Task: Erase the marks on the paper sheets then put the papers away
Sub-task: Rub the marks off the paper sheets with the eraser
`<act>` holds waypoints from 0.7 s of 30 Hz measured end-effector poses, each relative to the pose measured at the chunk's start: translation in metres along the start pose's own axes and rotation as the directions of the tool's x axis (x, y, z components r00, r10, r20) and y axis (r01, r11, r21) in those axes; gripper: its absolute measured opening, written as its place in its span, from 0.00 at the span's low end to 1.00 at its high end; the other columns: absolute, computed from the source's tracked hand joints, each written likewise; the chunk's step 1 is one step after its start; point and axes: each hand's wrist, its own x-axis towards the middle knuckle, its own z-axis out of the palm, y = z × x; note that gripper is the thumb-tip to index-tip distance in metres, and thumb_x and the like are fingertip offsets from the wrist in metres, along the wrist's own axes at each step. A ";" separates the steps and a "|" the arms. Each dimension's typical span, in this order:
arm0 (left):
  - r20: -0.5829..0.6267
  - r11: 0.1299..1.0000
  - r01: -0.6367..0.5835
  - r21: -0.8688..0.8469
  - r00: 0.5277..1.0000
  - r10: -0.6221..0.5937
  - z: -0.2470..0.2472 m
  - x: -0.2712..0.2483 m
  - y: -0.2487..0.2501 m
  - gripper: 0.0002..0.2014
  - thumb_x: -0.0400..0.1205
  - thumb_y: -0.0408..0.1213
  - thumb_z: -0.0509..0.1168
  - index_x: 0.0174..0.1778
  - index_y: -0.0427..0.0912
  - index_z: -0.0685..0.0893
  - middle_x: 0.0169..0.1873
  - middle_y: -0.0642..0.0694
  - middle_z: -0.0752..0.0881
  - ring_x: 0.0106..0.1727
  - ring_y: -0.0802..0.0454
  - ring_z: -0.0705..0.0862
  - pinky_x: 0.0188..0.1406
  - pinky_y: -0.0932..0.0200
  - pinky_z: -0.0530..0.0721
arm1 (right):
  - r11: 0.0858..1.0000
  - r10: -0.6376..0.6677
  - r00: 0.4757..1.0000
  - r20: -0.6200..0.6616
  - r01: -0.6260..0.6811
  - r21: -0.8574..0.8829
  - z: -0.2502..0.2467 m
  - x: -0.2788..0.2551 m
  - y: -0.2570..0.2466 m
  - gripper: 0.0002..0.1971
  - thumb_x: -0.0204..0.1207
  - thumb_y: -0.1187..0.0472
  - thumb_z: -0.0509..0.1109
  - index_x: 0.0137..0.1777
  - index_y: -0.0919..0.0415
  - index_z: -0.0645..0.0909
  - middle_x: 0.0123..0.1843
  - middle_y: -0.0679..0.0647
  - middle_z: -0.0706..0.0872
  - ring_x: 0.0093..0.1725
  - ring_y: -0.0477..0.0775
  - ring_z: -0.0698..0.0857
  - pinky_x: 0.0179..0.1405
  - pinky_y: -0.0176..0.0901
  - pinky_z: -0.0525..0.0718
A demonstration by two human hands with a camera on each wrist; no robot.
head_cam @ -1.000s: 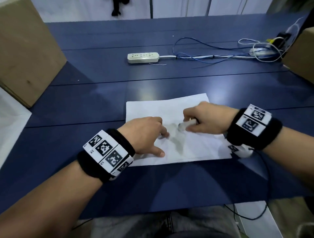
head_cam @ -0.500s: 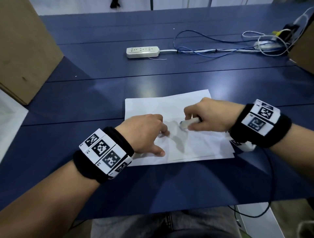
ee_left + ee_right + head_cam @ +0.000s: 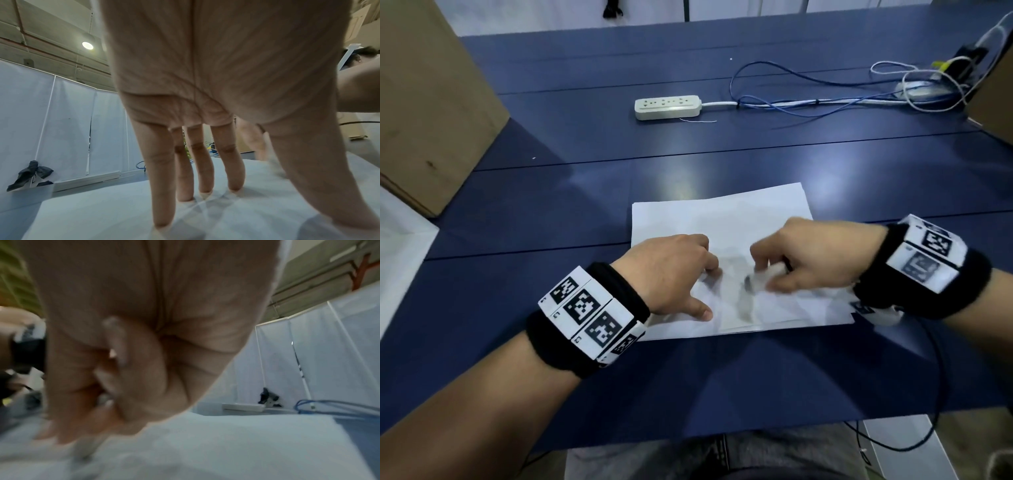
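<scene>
A small stack of white paper sheets point(image 3: 722, 219) lies on the blue table in front of me, with a grey smudged mark point(image 3: 744, 305) near its front middle. My left hand point(image 3: 674, 274) presses the paper flat with straight, spread fingertips point(image 3: 186, 196). My right hand point(image 3: 804, 253) grips a white eraser point(image 3: 763, 277) and holds its tip against the sheet just right of the left hand; the hand is motion-blurred. In the right wrist view the fingers point(image 3: 115, 369) are curled tight over the paper point(image 3: 226, 443).
A white power strip point(image 3: 667, 108) and tangled blue and white cables point(image 3: 825, 99) lie at the back of the table. Cardboard boxes stand at the left point(image 3: 431, 102) and far right point(image 3: 993, 102). A black cable point(image 3: 935, 394) hangs off the right front edge.
My right hand has slid a little toward me and left over the smudge with the eraser, now blurred. The left hand stays pressing the paper.
</scene>
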 end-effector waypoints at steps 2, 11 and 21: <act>0.005 1.000 0.001 -0.002 1.000 -0.001 -0.001 0.000 0.000 0.26 0.71 0.64 0.73 0.61 0.58 0.80 0.53 0.60 0.73 0.54 0.54 0.79 0.43 0.55 0.77 | 0.998 -0.038 0.991 0.129 0.030 0.064 0.005 -0.008 -0.010 0.10 0.71 0.52 0.77 0.51 0.49 0.83 0.37 0.49 0.86 0.32 0.40 0.78 0.33 0.34 0.76; 0.014 1.000 -0.011 0.025 1.000 0.011 -0.004 0.002 0.002 0.27 0.70 0.66 0.73 0.60 0.58 0.80 0.53 0.60 0.75 0.52 0.57 0.78 0.44 0.55 0.78 | 0.997 0.057 0.988 -0.145 -0.063 -0.041 -0.007 0.007 0.005 0.08 0.75 0.54 0.71 0.52 0.55 0.82 0.27 0.42 0.78 0.34 0.42 0.78 0.26 0.36 0.69; 0.017 1.000 -0.001 0.016 1.000 0.001 -0.004 0.002 0.002 0.24 0.70 0.65 0.73 0.57 0.58 0.80 0.53 0.60 0.74 0.54 0.56 0.79 0.44 0.54 0.79 | 0.993 0.103 0.987 -0.119 -0.109 -0.043 -0.008 0.010 0.010 0.11 0.75 0.47 0.70 0.51 0.52 0.82 0.31 0.42 0.79 0.36 0.45 0.78 0.35 0.44 0.75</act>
